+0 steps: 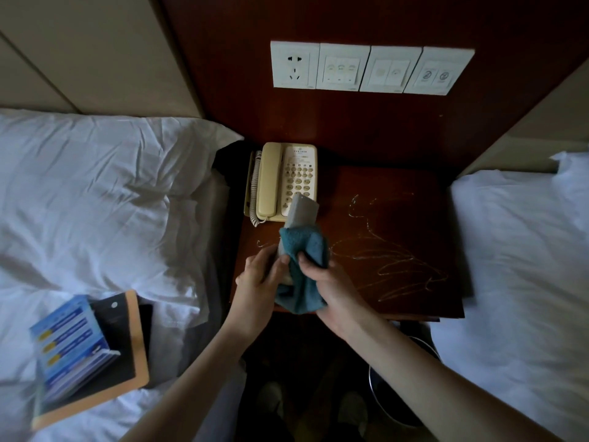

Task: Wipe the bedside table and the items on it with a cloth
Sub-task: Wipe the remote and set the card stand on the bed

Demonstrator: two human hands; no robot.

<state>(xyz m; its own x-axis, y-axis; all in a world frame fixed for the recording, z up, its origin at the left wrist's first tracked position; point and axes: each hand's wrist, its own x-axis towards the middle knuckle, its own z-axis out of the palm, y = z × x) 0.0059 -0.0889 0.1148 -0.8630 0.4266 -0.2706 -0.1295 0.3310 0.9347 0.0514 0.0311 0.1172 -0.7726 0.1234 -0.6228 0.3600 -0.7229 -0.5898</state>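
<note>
A dark red wooden bedside table [398, 218] stands between two beds, with damp streaks across its right half. A cream telephone [283, 181] sits at its back left. Above the table's front left, my left hand [259, 275] grips the lower end of a grey flat object [301, 212], which sticks up and forward. My right hand [328, 282] holds a teal cloth [302, 250] wrapped around the object's middle. The object's lower part is hidden under the cloth and fingers.
A white pillow and bed [95, 193] lie at the left, with a blue booklet [68, 342] and an orange-edged dark folder [124, 346] on them. Another white bed [522, 250] is at the right. Sockets and switches [369, 68] are on the back panel. A bin [398, 393] stands below.
</note>
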